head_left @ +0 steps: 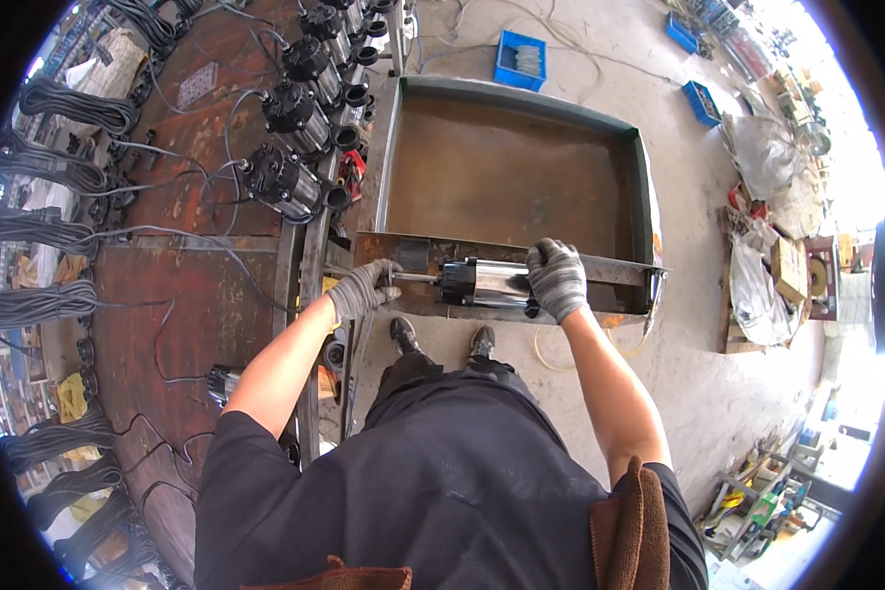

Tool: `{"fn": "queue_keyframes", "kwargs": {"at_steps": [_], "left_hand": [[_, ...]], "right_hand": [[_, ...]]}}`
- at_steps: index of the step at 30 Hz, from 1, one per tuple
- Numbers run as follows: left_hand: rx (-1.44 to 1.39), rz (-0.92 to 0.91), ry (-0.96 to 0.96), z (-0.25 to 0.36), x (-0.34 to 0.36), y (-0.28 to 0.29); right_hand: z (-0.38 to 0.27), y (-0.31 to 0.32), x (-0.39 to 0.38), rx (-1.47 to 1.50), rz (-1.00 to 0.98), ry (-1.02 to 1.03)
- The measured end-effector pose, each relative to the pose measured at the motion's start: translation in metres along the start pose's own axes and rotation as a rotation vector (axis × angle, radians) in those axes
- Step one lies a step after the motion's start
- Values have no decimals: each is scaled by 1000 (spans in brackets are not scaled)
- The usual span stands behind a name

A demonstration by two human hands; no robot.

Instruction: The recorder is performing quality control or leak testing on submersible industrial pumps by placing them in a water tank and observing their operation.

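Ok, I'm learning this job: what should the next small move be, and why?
Probably press the right hand more firmly on the pump: it lies on its side along the near edge of the tank, and the left hand is at the thin piece off its other end, so only the right touches its body.

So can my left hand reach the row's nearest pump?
Probably yes: nothing seems to block your left hand from the row pump, though it's busy at one end of the held pump.
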State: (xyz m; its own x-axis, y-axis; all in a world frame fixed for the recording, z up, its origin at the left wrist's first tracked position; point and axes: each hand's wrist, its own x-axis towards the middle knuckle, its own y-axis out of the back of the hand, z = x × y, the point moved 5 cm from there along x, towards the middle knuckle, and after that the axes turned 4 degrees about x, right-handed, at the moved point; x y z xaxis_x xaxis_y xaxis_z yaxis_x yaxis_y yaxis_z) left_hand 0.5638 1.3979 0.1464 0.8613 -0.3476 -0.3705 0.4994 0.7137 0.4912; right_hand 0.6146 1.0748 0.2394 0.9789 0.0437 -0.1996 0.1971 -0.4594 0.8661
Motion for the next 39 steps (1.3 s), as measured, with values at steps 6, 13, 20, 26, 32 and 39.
{"fn": "queue_keyframes", "kwargs": {"at_steps": [6,13,20,26,32,39], "left_hand": [[19,292,-45,-7,5,-12],[-440,167,-106,-12,3,-9],[654,218,23,-13,17,-5],[-612,-165,672,-15,14,-3],[-706,-45,156,-43,11,-23],[-467,-162,4,-13,16,0]], "right_hand": [[6,-4,3,-35,8,20],[8,-1,2,-10,-14,-3],[11,1,0,13,152,118],[14,-5,1,-15,126,82],[14,-8,0,3,147,97],[25,-9,2,90,160,112]]}}
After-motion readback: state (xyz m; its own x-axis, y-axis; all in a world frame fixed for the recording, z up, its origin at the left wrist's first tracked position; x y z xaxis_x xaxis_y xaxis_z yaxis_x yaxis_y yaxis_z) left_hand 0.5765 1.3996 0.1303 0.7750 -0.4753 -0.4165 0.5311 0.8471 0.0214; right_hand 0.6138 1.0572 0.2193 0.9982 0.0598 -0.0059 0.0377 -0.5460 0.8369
